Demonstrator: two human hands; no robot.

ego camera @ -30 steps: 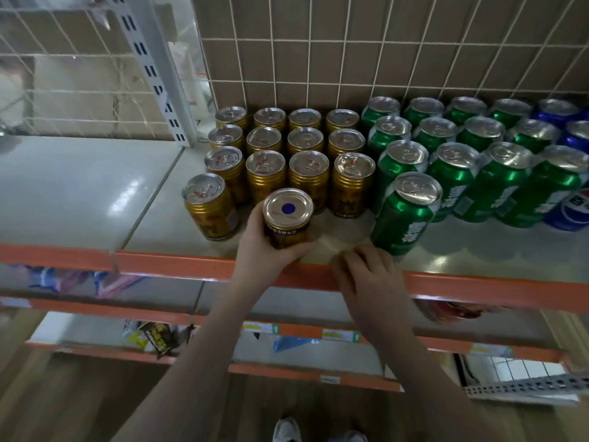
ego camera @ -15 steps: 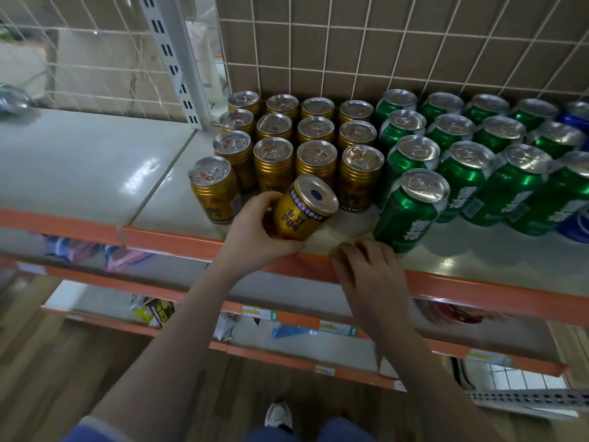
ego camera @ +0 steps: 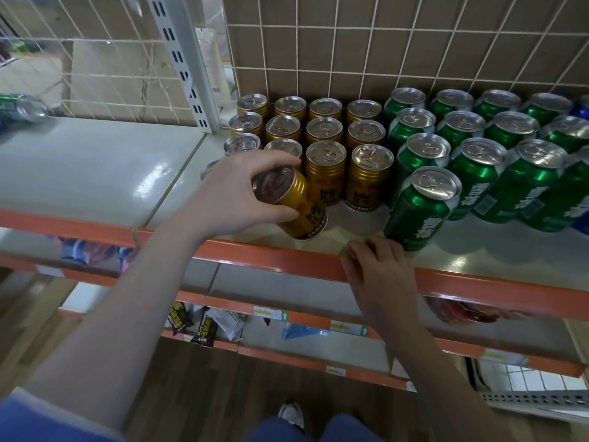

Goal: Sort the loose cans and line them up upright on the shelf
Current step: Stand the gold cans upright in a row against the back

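My left hand (ego camera: pixel 236 196) grips a gold can (ego camera: pixel 294 207) near its top. The can leans, its lid tipped toward me and to the left, its base close to the shelf's front edge. Behind it stand several upright gold cans (ego camera: pixel 325 151) in rows. To their right stand several upright green cans (ego camera: pixel 424 205) in rows. My right hand (ego camera: pixel 376 269) rests on the orange front rail (ego camera: pixel 271 256) with its fingers curled, holding nothing, just in front of the nearest green can. The shelf (ego camera: pixel 95 167) is pale grey.
A green can (ego camera: pixel 22 106) lies on its side at the far left of the shelf. Blue cans (ego camera: pixel 583 110) show at the right edge. A wire grid backs the shelf, with a white upright post (ego camera: pixel 181 59) left of the gold cans. Lower shelves hold snack packets (ego camera: pixel 204 327).
My left hand has turned the gold can over: its dotted base faced me before, now its pull-tab lid does. The right hand has stayed on the rail.
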